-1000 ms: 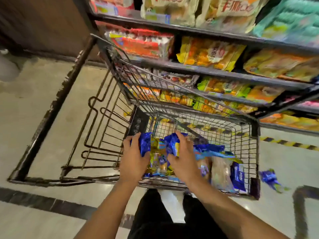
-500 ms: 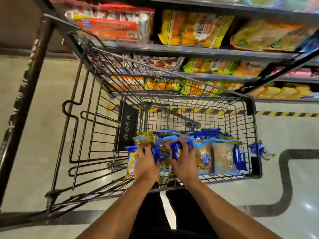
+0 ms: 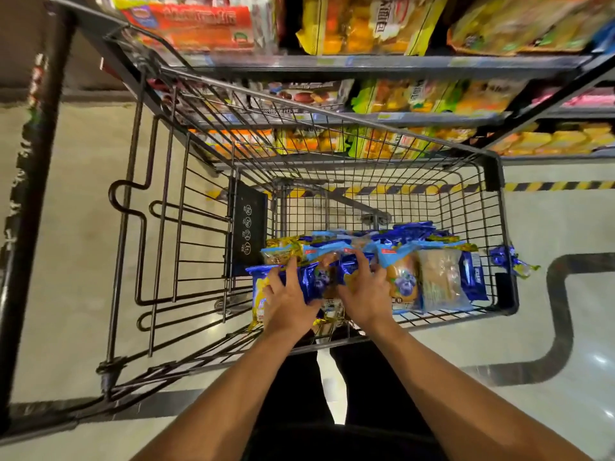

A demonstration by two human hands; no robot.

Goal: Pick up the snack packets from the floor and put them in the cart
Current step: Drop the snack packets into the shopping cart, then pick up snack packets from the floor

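A dark wire shopping cart (image 3: pixel 492 181) stands in front of me. Several blue and yellow snack packets (image 3: pixel 404 277) lie in a heap at the near end of its basket. My left hand (image 3: pixel 289 297) and my right hand (image 3: pixel 366 291) both reach down into the basket and rest on a bundle of blue packets (image 3: pixel 316 281), fingers curled over them. One more blue packet (image 3: pixel 509 259) lies on the floor just outside the cart's right wall.
Store shelves (image 3: pixel 366 63) stacked with orange, yellow and green packaged snacks run along the far side of the cart. A yellow-black hazard strip (image 3: pixel 559 186) marks the floor below them. The cart's folded child seat frame (image 3: pixel 166 227) sits to the left. A dark post (image 3: pixel 36 134) stands at far left.
Both hands went down with the bundle of packets from above the basket rim onto the heap inside the cart. The view tilted further downward and closer.
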